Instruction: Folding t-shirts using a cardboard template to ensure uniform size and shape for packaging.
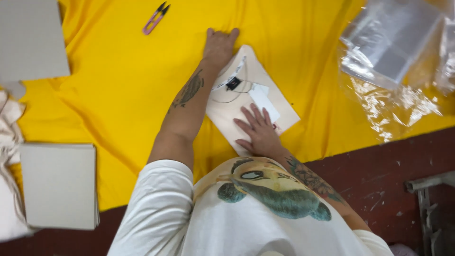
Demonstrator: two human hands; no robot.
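Observation:
A folded cream garment (265, 87) with hang tags and a thin cord lies on the yellow cloth (118, 90) in front of me. My right hand (258, 130) rests flat on its near end, fingers spread. My left hand (219, 45) presses palm down at the garment's far corner, fingertips on the yellow cloth. Neither hand grips anything.
Pink thread snips (155, 19) lie at the far edge. A stack of grey cardboard sheets (59, 185) sits at the left, another sheet (31, 38) at the far left. Clear plastic bags (393, 52) are piled at the right. Dark red floor (393, 166) shows below.

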